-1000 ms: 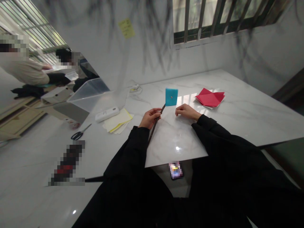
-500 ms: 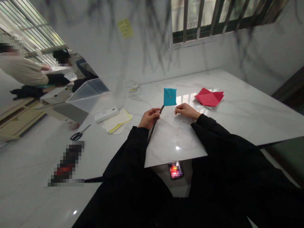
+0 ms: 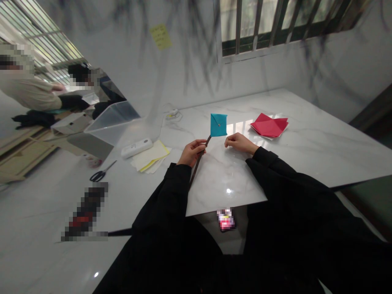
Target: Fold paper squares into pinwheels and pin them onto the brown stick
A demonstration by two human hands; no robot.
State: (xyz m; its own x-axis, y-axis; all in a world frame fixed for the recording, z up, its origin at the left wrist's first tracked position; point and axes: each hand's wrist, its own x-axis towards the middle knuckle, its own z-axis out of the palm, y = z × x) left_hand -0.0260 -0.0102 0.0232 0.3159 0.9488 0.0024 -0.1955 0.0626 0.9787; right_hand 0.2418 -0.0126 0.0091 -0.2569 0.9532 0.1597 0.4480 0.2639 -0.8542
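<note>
My left hand [image 3: 192,152] is closed around a thin brown stick [image 3: 197,165], which slants down toward my sleeve. At the stick's top end is a blue folded-paper square [image 3: 218,122] with a small pin-like dot near its middle, like a pinwheel. To the right of the square and slightly below it is my right hand [image 3: 240,143], its fingers curled in, apart from the square. I see nothing in those fingers, though the palm side is hidden.
Red paper sheets [image 3: 271,125] lie on the marble-patterned table [image 3: 318,147] at the right. To the left are pale and yellow papers [image 3: 150,157], a white device [image 3: 136,148] and black-handled scissors [image 3: 98,175]. A clear bin [image 3: 113,116] stands farther back; people sit beyond it.
Both hands, the stick and the blue square hold almost the same place. The lit screen below the table edge shows different colours.
</note>
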